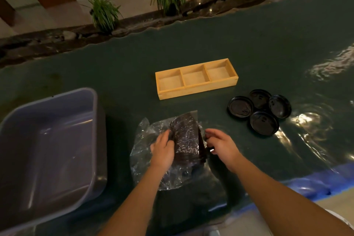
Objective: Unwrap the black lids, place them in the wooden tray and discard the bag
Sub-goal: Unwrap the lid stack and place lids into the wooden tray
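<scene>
Between our two hands, near the front of the tabletop, lies the dark stack of black plastic lids (186, 137), wrapped in a crinkled clear plastic bag (142, 140). Its long axis runs away from us, tilted slightly right, with the bag's loose mouth spilling toward us and to the left. Our left hand (162, 149) presses its curled fingers against the stack's left flank through the film; our right hand (220, 144) sits at the right flank, fingers bent onto the wrapped edge. Both grips are partly closed on the bundle, though we cannot tell whether either pinches the film alone. Both hands are equally near, so we judge the coming move to be peeling the bag off along that axis. Four loose black round lids (259, 112) rest to the right. Beyond stands the pale wooden three-compartment tray (197, 90), with nothing in it. A grey plastic bin (94, 120) sits at left on the dark green tabletop (268, 44).
</scene>
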### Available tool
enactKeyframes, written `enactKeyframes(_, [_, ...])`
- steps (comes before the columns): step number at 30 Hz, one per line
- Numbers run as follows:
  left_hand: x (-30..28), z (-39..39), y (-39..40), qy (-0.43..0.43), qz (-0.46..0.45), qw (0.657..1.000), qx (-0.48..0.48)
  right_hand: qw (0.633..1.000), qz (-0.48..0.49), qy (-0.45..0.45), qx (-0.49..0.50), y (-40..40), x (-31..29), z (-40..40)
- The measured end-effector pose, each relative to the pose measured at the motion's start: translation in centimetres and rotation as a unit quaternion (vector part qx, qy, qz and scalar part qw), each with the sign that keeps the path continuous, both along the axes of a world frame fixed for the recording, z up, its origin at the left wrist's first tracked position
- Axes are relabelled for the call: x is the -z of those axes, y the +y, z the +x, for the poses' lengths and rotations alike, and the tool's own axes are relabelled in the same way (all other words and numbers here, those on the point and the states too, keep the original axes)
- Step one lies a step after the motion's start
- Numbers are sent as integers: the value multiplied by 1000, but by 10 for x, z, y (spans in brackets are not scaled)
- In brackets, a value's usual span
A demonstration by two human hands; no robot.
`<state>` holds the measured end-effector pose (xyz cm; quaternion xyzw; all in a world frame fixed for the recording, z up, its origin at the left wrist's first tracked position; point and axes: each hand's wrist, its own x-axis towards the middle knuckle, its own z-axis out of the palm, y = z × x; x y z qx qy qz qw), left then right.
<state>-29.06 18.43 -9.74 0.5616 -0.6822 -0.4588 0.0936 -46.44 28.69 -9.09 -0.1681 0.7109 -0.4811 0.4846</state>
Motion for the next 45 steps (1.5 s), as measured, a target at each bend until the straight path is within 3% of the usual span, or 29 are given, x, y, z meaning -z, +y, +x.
enactKeyframes(11, [-10,-10,3,3,59,998,-18,998,-61,19,-22,-39,-8,-20])
enactKeyframes(19, [-8,-14,2,22,-96,995,-14,989,-62,47,-127,-69,-16,-32])
enactKeyframes(24, [-11,-21,6,89,-7,996,-19,978,-56,30,-199,-76,-19,-38])
enactKeyframes(36, [-9,-31,14,77,-42,996,6,951,5,29,-308,-78,-13,-63])
enactKeyframes(40, [-13,-32,15,69,-37,997,17,956,-14,22,-293,-79,-11,-64])
enactKeyframes(45, [-14,-33,16,36,-36,998,33,954,-50,100,-278,-78,-9,-65])
